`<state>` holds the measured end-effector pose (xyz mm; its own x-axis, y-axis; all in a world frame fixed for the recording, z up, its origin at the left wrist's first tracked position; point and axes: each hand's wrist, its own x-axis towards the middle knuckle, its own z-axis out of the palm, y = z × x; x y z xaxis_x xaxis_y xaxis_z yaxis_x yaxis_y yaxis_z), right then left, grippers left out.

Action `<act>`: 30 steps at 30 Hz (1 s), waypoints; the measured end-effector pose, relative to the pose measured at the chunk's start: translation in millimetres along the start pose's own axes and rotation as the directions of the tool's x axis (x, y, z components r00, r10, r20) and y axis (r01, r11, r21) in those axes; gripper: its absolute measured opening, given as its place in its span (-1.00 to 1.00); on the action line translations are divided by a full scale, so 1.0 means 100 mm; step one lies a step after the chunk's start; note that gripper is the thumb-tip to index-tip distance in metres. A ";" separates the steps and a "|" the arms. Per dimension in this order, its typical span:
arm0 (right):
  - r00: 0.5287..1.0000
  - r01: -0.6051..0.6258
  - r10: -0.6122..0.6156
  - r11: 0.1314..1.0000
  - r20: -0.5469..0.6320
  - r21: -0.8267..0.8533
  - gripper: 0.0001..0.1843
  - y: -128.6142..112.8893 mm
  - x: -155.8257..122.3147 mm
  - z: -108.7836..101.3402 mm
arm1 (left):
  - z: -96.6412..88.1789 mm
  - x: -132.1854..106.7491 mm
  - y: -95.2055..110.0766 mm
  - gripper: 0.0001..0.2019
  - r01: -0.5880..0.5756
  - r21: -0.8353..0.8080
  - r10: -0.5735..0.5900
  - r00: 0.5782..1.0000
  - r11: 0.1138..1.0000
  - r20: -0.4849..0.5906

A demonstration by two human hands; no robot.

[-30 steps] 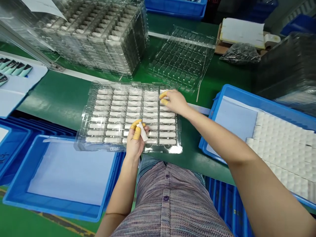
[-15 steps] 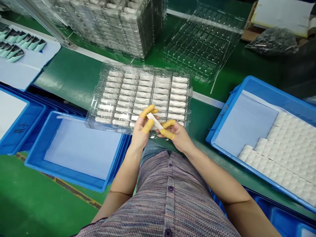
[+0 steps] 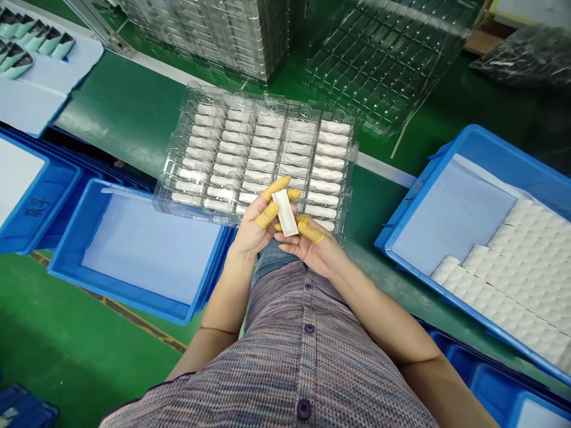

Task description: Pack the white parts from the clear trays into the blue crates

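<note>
Since the earlier frame the two hands have drawn closer, and the flat white rectangular strip (image 3: 284, 213) has turned from a slant to nearly upright in the view. It sits just above the lap, over the near edge of the clear plastic blister tray (image 3: 267, 101). The left hand (image 3: 254, 227) holds it from behind, its fingers (image 3: 276, 188) spread apart and capped with yellow rubber cots. The right hand (image 3: 312, 246) lies palm up, its fingers (image 3: 311, 232) close together and touching the strip's lower end; whether they grip it, I cannot tell.

The tray lies on the green tabletop (image 3: 116, 107), its rows of small white oblong pieces (image 3: 263, 163) filling the pockets. Beside the left arm stands a blue plastic bin (image 3: 111, 291) lined with a pale blue sheet. To the right, a second blue plastic bin (image 3: 473, 134) holds a white dimpled foam block (image 3: 526, 261). Beyond the tray are a tall stack of clear trays (image 3: 200, 30) and a single clear tray (image 3: 383, 59) without pieces.
</note>
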<state>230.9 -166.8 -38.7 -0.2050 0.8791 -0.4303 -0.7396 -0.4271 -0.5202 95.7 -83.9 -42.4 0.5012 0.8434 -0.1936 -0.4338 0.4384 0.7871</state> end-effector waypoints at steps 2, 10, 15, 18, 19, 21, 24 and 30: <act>0.999 0.025 -0.026 0.999 -0.019 -0.046 -0.48 -0.01 0.03 -0.05 | -0.08 0.02 -0.03 -0.37 -0.061 0.115 0.057 0.998 0.991 0.040; 0.782 0.303 -0.623 0.349 0.023 -0.887 -0.76 -0.34 0.22 -0.42 | -0.60 0.16 -0.04 -0.56 -0.166 0.972 0.438 0.896 0.166 0.078; 0.882 0.249 -0.323 -0.299 0.344 -0.921 -0.74 -0.36 0.28 -0.28 | -0.60 0.17 -0.09 -0.51 -0.070 0.991 0.337 0.935 -0.115 0.106; 0.909 0.216 -0.248 -0.407 0.335 -0.887 -0.71 -0.31 0.30 -0.21 | -0.59 0.16 -0.11 -0.52 -0.057 0.986 0.334 0.937 -0.154 0.106; 0.915 0.193 -0.246 -0.429 0.320 -0.883 -0.72 -0.30 0.31 -0.20 | -0.59 0.16 -0.11 -0.54 -0.061 0.985 0.335 0.936 -0.161 0.112; 0.925 0.162 -0.237 -0.460 0.297 -0.873 -0.74 -0.31 0.33 -0.19 | -0.60 0.16 -0.11 -0.57 -0.074 0.982 0.339 0.932 -0.173 0.130; 0.940 0.140 -0.206 -0.496 0.273 -0.857 -0.77 -0.35 0.38 -0.14 | -0.62 0.17 -0.10 -0.57 -0.099 0.976 0.338 0.927 -0.193 0.161; 0.964 0.136 -0.119 -0.550 0.239 -0.824 -0.79 -0.29 0.38 0.03 | -0.64 0.17 -0.07 -0.42 -0.100 0.965 0.276 0.946 -0.242 0.168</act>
<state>242.2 -120.4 -37.8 -0.2630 0.9485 -0.1767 0.9071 0.1807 -0.3801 60.1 -52.6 -88.8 0.4802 0.8672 0.1320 0.7771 -0.4904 0.3944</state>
